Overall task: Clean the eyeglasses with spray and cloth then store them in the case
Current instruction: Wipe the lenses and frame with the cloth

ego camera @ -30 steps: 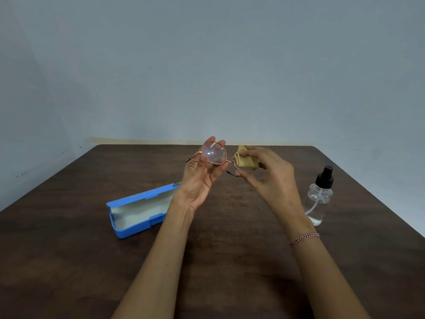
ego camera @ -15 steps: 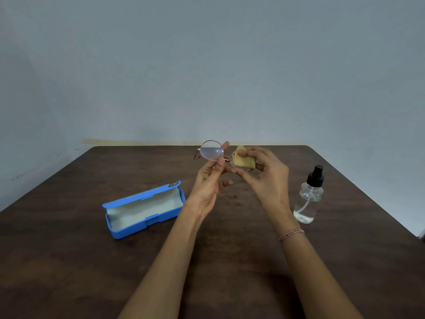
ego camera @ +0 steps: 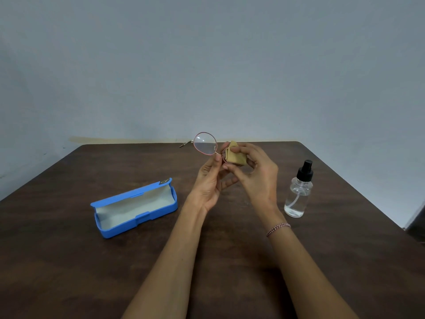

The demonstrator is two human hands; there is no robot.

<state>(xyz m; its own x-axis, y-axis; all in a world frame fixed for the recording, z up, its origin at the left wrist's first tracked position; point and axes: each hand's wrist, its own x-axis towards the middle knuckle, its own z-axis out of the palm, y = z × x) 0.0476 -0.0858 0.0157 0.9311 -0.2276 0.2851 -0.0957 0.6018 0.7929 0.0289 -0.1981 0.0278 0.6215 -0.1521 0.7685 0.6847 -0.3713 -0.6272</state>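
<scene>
Round eyeglasses (ego camera: 205, 143) with a thin pink frame are held up above the far middle of the table. My left hand (ego camera: 210, 180) pinches them at the bridge between the lenses. My right hand (ego camera: 255, 176) pinches a folded tan cloth (ego camera: 234, 155) round the right lens, which the cloth hides. The left lens is bare and tilted up to the left. A blue case (ego camera: 135, 207) lies open on the table at the left, its pale lining showing. At the right stands a clear spray bottle (ego camera: 299, 192) with a black nozzle.
The dark wooden table (ego camera: 69, 261) reaches back to a pale grey wall. Its right edge runs diagonally just past the bottle. A dark object (ego camera: 417, 224) shows beyond that edge at the far right.
My left hand has slid from behind the left lens to the bridge. The glasses have tilted so the left lens points up and left. The cloth stays on the right lens.
</scene>
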